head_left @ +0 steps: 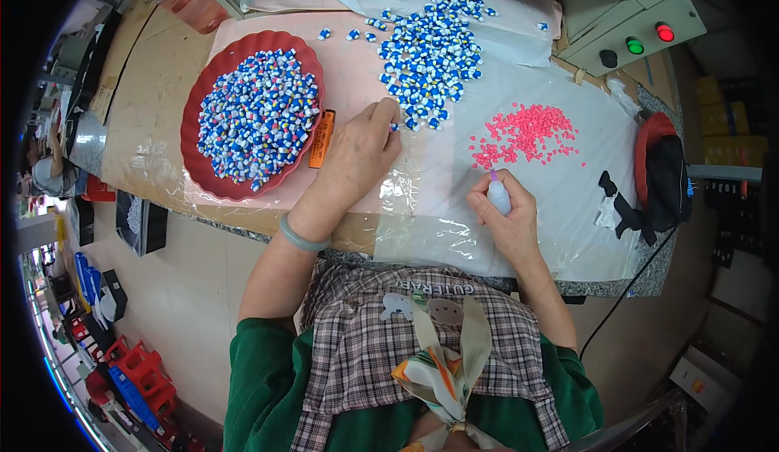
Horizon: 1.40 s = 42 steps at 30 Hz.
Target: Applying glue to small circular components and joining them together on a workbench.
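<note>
blue-and-white pieces (430,54) heaped on counter (130,127) between red bowl (193,139) and pink bits (531,127), likely for short reach. left hand (361,145) curled at heap's edge, can't tell if pinching one; right hand (513,213) grips small bottle (499,196), tip toward pink bits, presumably for ready use.

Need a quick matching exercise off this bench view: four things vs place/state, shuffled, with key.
Things
1. Red scalloped bowl
2. Pink pieces
3. Pale bottle
4. Orange strip

Place or state
A. In the right hand's grip
B. Lying between the bowl and the left hand
C. Heaped with small, mostly blue-and-white pieces
D. Scattered loose over the white sheet

Pairs: 1-C, 2-D, 3-A, 4-B
</note>
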Available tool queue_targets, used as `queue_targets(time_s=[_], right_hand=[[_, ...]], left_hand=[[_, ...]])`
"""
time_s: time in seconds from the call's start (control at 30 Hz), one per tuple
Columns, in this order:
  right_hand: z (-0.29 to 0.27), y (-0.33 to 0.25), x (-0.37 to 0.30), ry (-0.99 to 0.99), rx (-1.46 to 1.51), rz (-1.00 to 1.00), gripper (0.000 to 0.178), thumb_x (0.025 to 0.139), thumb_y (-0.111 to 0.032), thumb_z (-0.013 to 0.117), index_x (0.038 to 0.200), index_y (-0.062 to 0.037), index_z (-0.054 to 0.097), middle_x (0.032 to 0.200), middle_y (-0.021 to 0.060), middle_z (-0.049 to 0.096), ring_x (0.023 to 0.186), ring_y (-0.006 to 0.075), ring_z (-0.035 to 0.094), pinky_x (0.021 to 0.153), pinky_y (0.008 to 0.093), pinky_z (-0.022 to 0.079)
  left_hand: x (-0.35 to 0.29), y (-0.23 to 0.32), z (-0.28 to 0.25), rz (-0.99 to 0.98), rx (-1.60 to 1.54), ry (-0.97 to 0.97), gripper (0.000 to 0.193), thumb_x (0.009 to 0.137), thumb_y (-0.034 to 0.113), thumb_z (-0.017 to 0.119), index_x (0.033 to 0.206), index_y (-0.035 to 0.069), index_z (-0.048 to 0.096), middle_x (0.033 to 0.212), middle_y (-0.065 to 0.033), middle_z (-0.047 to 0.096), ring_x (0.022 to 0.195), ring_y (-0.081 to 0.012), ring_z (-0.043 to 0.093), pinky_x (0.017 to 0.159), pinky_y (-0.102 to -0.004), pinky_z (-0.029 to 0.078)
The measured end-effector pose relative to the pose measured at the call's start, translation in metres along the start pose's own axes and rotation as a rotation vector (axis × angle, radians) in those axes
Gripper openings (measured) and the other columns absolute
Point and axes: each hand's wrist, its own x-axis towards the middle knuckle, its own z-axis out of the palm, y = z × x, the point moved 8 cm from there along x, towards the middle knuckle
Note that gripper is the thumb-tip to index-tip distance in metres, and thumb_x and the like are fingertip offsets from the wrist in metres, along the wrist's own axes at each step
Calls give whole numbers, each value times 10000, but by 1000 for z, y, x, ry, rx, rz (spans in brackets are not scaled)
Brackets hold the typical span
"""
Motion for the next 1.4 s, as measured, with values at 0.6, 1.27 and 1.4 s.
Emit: queue_targets(time_s=[0.6, 1.27, 1.4], right_hand=[[-17, -8, 3, 26, 359, -11, 249, 895, -141, 585, 1113, -43, 513, 1079, 107, 542, 646, 122, 560, 466, 199, 351], [-33, -38, -4, 192, 202, -113, 386, 827, -69, 735, 1152, -17, 533, 974, 133, 657, 612, 95, 570, 480, 181, 403], [-32, -50, -7, 208, 81, -194, 419, 904, -144, 655, 1263, 13, 506, 961, 130, 657, 617, 96, 571, 496, 187, 412]], left_hand=[[-58, 35, 41, -728, -1671, -234, 228, 929, 121, 567, 1118, -3, 598, 798, -29, 537, 593, -47, 381, 521, -178, 301], [-66, 43, 51, -672, -1657, -312, 245, 948, 96, 590, 1178, 11, 607, 962, -90, 669, 644, -39, 447, 558, -164, 346], [-67, 44, 51, -673, -1522, -313, 243, 958, 94, 575, 1182, 8, 612, 938, -88, 673, 589, -26, 386, 528, -163, 312]])
